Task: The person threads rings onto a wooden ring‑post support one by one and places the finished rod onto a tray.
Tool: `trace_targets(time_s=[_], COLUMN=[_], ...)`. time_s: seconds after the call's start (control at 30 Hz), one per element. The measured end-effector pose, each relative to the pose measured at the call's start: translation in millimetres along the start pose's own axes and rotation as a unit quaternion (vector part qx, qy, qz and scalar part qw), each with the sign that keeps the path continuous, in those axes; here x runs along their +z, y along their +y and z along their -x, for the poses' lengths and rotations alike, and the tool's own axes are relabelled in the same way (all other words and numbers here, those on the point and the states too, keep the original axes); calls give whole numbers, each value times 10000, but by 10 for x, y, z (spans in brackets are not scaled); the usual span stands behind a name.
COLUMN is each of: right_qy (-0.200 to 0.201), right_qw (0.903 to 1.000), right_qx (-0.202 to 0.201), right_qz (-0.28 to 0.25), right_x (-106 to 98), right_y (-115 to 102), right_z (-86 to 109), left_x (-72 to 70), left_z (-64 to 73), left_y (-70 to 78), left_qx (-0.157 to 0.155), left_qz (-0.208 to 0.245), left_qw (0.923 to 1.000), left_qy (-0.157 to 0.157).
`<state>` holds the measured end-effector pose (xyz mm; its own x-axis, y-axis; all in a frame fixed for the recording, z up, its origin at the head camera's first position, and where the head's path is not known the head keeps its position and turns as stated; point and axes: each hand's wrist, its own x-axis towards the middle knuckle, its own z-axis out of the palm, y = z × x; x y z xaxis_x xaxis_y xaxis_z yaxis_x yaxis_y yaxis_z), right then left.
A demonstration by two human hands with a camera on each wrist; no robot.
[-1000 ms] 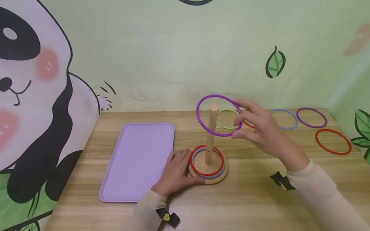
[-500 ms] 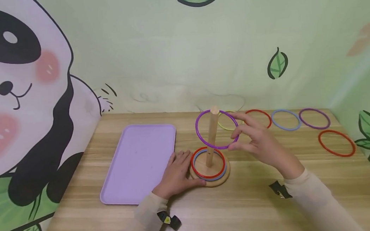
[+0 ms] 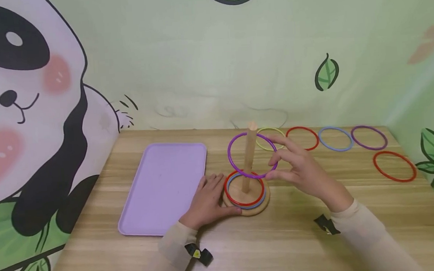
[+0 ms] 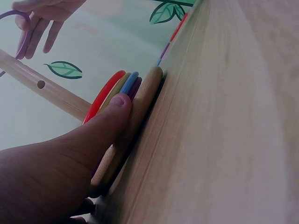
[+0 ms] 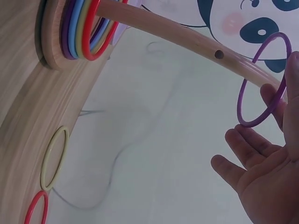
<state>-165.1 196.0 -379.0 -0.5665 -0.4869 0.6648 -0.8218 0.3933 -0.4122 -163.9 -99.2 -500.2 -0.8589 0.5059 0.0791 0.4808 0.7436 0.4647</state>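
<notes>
A wooden post [image 3: 250, 150] stands upright on a round wooden base [image 3: 267, 198]. My right hand [image 3: 304, 167] pinches a purple ring [image 3: 229, 153] between thumb and fingers. The post passes through this ring, which hangs tilted above the stack, apart from it. Around the post's foot lie stacked rings: red [image 5: 87, 37], yellow [image 5: 80, 32], blue [image 5: 72, 32] and purple [image 5: 64, 37]. My left hand [image 3: 206, 202] rests beside the base, fingers extended along its left side. Its thumb [image 4: 110, 116] presses against the base and the stack's edge.
A light purple tray [image 3: 160, 188] lies left of the base. Along the table's back right are a yellow ring [image 3: 270, 128], a red ring [image 3: 301, 127], a blue ring [image 3: 335, 127] and a purple ring [image 3: 368, 126]. Another red ring [image 3: 393, 152] lies nearer. A wall rises behind.
My right hand has moved down and slightly left with the purple ring, which now sits lower, around the post. My left hand stays against the base.
</notes>
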Motion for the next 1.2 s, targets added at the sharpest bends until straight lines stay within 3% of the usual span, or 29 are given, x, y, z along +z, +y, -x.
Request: trace_targets(time_s=[0.4, 0.77, 1.2], right_qy=[-36, -139, -441], right_qw=[9999, 9998, 9955], right_qx=[9, 125, 837], right_qz=[-95, 7, -89], right_x=[79, 132, 241], right_y=[56, 100, 62], right_z=[37, 78, 214], left_x=[7, 8, 1], left_z=[-19, -22, -29], left_y=[-8, 7, 1], left_qx=[81, -30, 8], left_qz=[-30, -16, -63], left_qw=[10000, 10000, 10000], left_qy=[42, -53, -20])
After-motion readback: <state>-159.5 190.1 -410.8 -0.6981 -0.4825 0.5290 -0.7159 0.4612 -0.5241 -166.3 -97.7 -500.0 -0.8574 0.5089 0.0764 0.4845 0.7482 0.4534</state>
